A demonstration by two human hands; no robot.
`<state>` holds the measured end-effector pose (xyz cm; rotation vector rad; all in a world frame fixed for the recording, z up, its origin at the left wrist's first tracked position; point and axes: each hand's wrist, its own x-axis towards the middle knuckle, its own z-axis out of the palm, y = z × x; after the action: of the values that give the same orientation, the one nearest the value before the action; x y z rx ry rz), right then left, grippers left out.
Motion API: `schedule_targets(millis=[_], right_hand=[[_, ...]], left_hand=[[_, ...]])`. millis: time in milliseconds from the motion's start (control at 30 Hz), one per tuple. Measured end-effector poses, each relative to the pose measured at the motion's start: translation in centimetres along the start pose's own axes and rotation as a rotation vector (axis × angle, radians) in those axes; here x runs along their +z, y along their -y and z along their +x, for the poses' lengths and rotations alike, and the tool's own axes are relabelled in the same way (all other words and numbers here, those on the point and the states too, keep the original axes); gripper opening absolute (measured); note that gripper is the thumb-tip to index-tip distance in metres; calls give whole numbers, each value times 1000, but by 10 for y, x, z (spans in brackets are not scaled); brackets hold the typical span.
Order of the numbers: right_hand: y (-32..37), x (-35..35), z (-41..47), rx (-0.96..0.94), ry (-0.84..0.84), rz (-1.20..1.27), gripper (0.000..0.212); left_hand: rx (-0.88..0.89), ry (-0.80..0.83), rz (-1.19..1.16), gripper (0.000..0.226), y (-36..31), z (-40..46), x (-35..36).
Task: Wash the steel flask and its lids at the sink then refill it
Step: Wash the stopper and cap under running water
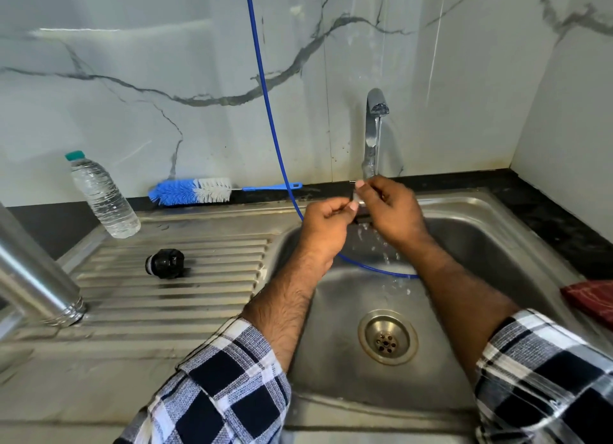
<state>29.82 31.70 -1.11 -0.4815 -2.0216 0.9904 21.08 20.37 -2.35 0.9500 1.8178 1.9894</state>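
rinsing the small lid under the tap

so right now i've got both hands up under the tap (376, 125) with the water running. my left hand (326, 226) and right hand (391, 211) are both curled in, fingertips pinching a small piece between them right in the stream. i think it's the steel cap (360, 204) off the flask, but honestly my fingers cover most of it so i can't say for sure. only a sliver of shiny metal and something dark under it shows.

the flask (36, 277) itself is lying tilted on the drainboard (205, 297) at my far left, mouth end down on the ridges. the black stopper (165, 263) sits on its side further along the ridges, well apart from the flask. the brush (192, 191) lies along the back edge by the wall, and a water bottle (102, 198) stands near it.

so i'd call this the lid-washing step, fairly early on i reckon. next move as i see it: set this piece down on the drainboard, then grab the stopper or the brush. wet steel is slippery, so a firm pinch matters over that open drain (387, 337).
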Motion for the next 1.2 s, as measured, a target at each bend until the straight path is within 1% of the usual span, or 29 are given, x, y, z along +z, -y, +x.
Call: schedule_targets(millis=[33, 67, 100, 133, 167, 200, 233, 300, 333, 400, 467, 500, 567, 633, 667, 733, 800, 833, 867, 900, 933, 967, 1000, 1067, 1100, 1133, 1167, 1200], right_hand=[[-4, 1, 0, -150, -13, -45, 29], [-7, 2, 0, -251, -32, -72, 27], [-9, 3, 0, -285, -53, -78, 26], [-10, 4, 1, -256, -67, -57, 27], [-6, 5, 2, -166, -68, -13, 29], [-1, 5, 4, -26, -49, 55, 32], [6, 4, 6, 149, -6, 134, 35], [15, -5, 9, 539, 155, 312, 40], [16, -12, 9, 685, 264, 409, 42], [12, -26, 11, 849, 431, 590, 45], [7, -34, 11, 913, 493, 669, 47], [8, -35, 10, 914, 490, 644, 48], [14, -31, 7, 820, 433, 441, 53], [15, -19, 4, 650, 312, 169, 55], [14, -14, 3, 537, 234, 92, 52], [6, -4, 1, 237, 118, 49, 46], [-3, 0, 0, -27, 82, -18, 37], [-6, 2, -1, -95, 71, -44, 35], [-7, 5, -1, -103, 50, -53, 34], [-4, 7, -2, -69, 26, -50, 33], [-1, 9, -1, 7, 10, -21, 33], [5, 8, 1, 130, 17, 51, 35], [9, 5, 4, 297, 51, 159, 37], [15, -7, 7, 635, 218, 459, 40], [16, -16, 8, 745, 309, 600, 42], [16, -23, 8, 807, 370, 694, 42], [13, -27, 8, 829, 391, 712, 43], [14, -28, 7, 809, 373, 653, 43]], left_hand=[[-24, -16, -64, 13, -2, 0, -1], [-37, -7, -102, 14, -4, 0, -2], [-28, 17, -114, 14, -5, -1, -1], [-3, 45, -106, 13, -5, -1, -1], [32, 60, -77, 13, -4, -1, -1], [77, 64, -30, 13, -3, -2, -1], [131, 70, 44, 17, -2, -2, -1], [239, 110, 271, 30, 0, -2, -4], [298, 150, 378, 31, 1, -2, -6], [389, 223, 477, 27, -1, -5, -6], [368, 256, 454, 21, -2, -6, -4], [328, 256, 431, 17, -3, -6, -3], [213, 231, 372, 11, -1, -5, -2], [108, 160, 295, 11, 0, -7, -1], [44, 109, 227, 11, 0, -7, -1], [-102, -6, 61, 15, -2, -1, -1], [-213, -73, -89, 19, -4, 6, -5], [-226, -67, -134, 15, -5, 7, -6], [-203, -45, -144, 10, -6, 5, -6], [-152, -24, -109, 11, -5, 3, -5], [-82, -8, -55, 15, -3, 0, -3], [-9, 6, 1, 18, -3, -3, -2], [58, 31, 51, 21, -3, -4, 0], [180, 95, 183, 30, -3, -5, 1], [222, 129, 253, 33, -2, -4, 1], [255, 168, 297, 33, -2, -5, 1], [261, 196, 312, 30, -2, -5, 1], [237, 221, 287, 25, -2, -6, 3]])
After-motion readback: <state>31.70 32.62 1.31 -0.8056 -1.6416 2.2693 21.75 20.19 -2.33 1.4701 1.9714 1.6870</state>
